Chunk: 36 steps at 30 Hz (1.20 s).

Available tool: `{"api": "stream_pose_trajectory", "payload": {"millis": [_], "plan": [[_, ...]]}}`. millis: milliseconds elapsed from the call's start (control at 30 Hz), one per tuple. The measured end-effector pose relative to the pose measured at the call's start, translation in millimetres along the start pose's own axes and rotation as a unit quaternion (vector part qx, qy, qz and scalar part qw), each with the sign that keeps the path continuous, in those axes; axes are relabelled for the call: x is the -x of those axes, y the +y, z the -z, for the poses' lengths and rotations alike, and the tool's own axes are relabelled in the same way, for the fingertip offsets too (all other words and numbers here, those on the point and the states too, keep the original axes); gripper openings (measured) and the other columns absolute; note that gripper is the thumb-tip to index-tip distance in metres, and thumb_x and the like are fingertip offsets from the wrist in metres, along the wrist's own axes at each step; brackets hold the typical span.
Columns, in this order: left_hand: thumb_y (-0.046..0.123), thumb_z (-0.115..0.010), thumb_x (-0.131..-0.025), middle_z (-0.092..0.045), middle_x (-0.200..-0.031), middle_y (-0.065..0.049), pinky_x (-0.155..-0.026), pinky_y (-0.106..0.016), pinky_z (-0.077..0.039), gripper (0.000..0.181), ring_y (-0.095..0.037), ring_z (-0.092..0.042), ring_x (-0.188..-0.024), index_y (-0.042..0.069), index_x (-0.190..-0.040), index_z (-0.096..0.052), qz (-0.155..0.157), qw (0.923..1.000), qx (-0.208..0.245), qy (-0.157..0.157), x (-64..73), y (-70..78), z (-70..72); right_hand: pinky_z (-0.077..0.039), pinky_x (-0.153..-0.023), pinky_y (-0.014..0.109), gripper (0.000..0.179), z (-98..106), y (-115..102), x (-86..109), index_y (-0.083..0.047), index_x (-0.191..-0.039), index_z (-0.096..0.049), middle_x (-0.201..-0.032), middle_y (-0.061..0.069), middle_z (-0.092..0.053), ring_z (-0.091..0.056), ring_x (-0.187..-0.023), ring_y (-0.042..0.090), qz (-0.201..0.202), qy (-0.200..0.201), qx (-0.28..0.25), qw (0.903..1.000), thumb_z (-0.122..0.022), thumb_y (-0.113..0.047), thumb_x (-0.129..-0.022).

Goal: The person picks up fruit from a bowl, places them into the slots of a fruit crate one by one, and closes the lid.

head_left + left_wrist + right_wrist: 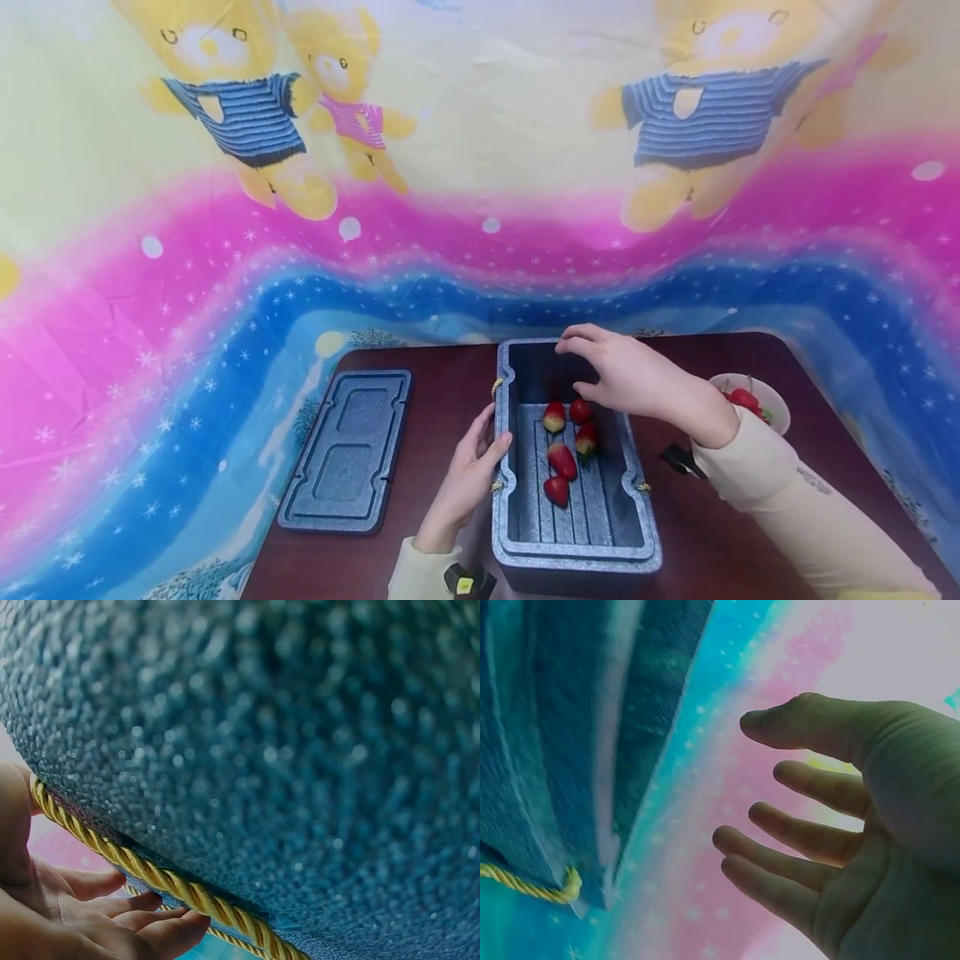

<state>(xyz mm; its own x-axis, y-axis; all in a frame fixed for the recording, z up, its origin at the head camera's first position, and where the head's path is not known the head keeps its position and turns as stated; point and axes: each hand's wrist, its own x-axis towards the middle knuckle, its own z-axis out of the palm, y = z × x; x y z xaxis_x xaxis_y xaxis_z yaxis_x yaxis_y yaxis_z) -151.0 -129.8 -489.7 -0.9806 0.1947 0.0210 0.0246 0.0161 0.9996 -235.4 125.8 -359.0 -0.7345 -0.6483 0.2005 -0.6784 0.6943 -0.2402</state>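
A deep grey speckled foam box [576, 550] has several red strawberries [562, 461] lying on its ridged floor. On the box's left side, my left hand [467, 471] holds the wall, thumb over the rim and fingers along the outside. Up close in the left wrist view, those fingers lie beside a twisted gold rope [142, 862] fixed to the box. My right hand [626, 371] hovers over the box's far right corner, empty, its fingers spread and slightly bent. In the right wrist view, thumb and fingers [795, 817] are apart with nothing between them.
A matching grey lid [347, 450] lies flat on the dark red-brown table [442, 383], left of the box. At the right stands a white bowl [776, 406] with more strawberries, partly behind the right forearm. A printed bear curtain [465, 250] surrounds the table.
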Motion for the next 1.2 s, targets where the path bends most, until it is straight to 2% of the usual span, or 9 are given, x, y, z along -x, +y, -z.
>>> {"api": "stream_pose_trajectory", "payload": {"millis": [67,133,233,333,600,733,867,1000,1200], "plan": [[0.028,-0.054,-0.106,-0.028,-0.163,-0.018,-0.113,-0.053,-0.036,0.066,-0.036,-0.033,-0.146,0.008,-0.16,-0.023,0.0,1.0,0.002,0.0,0.3,0.2,-0.3,-0.059,-0.071,0.034,0.058,6.1,3.1,2.1,-0.007,-0.136,-0.062,-0.142,0.017,-0.053,-0.061,-0.063,0.005,-0.003,0.015,-0.002,0.9999,-0.084,-0.02,-0.083],[0.028,-0.054,-0.106,-0.028,-0.163,-0.018,-0.114,-0.053,-0.036,0.066,-0.036,-0.033,-0.147,0.009,-0.16,-0.023,0.0,1.0,0.003,0.001,-0.1,-0.1,-0.2,-0.058,-0.068,0.033,0.059,12.9,7.0,4.8,-0.007,-0.137,-0.06,-0.144,0.018,-0.052,-0.061,-0.062,0.005,-0.007,0.031,-0.003,0.9995,-0.084,-0.019,-0.084],[0.028,-0.055,-0.105,-0.028,-0.163,-0.017,-0.114,-0.052,-0.035,0.066,-0.035,-0.032,-0.147,0.009,-0.16,-0.024,0.0,1.0,0.004,0.003,-0.6,-0.2,0.0,-0.059,-0.076,0.041,0.061,22.6,14.2,10.5,-0.007,-0.138,-0.059,-0.146,0.018,-0.05,-0.07,-0.087,0.019,-0.019,0.059,0.001,0.9981,-0.084,-0.019,-0.083],[0.028,-0.055,-0.106,-0.028,-0.163,-0.018,-0.114,-0.052,-0.036,0.066,-0.036,-0.032,-0.147,0.009,-0.16,-0.024,-0.002,1.0,0.002,0.003,-0.8,-0.2,0.2,-0.056,-0.086,0.051,0.063,31.1,22.6,17.2,-0.007,-0.14,-0.057,-0.147,0.019,-0.048,-0.063,-0.114,0.035,-0.036,0.079,0.006,0.9962,-0.084,-0.018,-0.083],[0.03,-0.055,-0.105,-0.029,-0.163,-0.017,-0.113,-0.052,-0.038,0.067,-0.036,-0.035,-0.145,0.01,-0.16,-0.024,0.006,1.0,-0.003,0.004,-1.2,-2.8,0.3,-0.052,-0.086,0.061,0.072,46.0,49.8,41.6,-0.005,-0.144,-0.051,-0.149,0.022,-0.042,-0.052,-0.124,0.044,-0.103,0.123,0.01,0.987,-0.084,-0.018,-0.082],[0.032,-0.056,-0.105,-0.031,-0.162,-0.015,-0.111,-0.049,-0.041,0.067,-0.034,-0.038,-0.143,0.011,-0.161,-0.024,0.015,0.9999,-0.002,0.007,0.5,-4.3,-0.1,-0.049,-0.086,0.067,0.074,48.3,69.5,59.2,-0.001,-0.144,-0.049,-0.149,0.026,-0.039,-0.047,-0.126,0.049,-0.135,0.144,0.01,0.9802,-0.085,-0.015,-0.081],[0.031,-0.055,-0.105,-0.031,-0.162,-0.017,-0.111,-0.05,-0.04,0.067,-0.035,-0.037,-0.143,0.011,-0.161,-0.024,0.011,0.9999,-0.005,0.007,1.3,-5.2,0.0,-0.045,-0.086,0.071,0.075,48.3,88.9,76.7,0.002,-0.145,-0.046,-0.15,0.031,-0.035,-0.045,-0.123,0.053,-0.166,0.156,0.011,0.9735,-0.083,-0.015,-0.083],[0.03,-0.055,-0.105,-0.031,-0.162,-0.018,-0.112,-0.052,-0.039,0.066,-0.036,-0.037,-0.144,0.009,-0.16,-0.024,0.002,0.9999,-0.01,0.007,0.7,-3.7,0.0,-0.037,-0.091,0.075,0.08,45.4,107.0,90.3,0.003,-0.15,-0.038,-0.152,0.032,-0.03,-0.041,-0.126,0.056,-0.203,0.159,-0.002,0.9661,-0.08,-0.018,-0.085],[0.032,-0.055,-0.105,-0.032,-0.162,-0.015,-0.111,-0.05,-0.041,0.066,-0.035,-0.039,-0.143,0.012,-0.16,-0.025,0.012,0.9999,-0.005,0.007,1.2,-3.6,-0.9,-0.025,-0.102,0.077,0.091,31.4,134.7,110.9,0.003,-0.158,-0.023,-0.155,0.036,-0.023,-0.024,-0.138,0.059,-0.242,0.164,-0.031,0.9558,-0.077,-0.02,-0.088]]}}
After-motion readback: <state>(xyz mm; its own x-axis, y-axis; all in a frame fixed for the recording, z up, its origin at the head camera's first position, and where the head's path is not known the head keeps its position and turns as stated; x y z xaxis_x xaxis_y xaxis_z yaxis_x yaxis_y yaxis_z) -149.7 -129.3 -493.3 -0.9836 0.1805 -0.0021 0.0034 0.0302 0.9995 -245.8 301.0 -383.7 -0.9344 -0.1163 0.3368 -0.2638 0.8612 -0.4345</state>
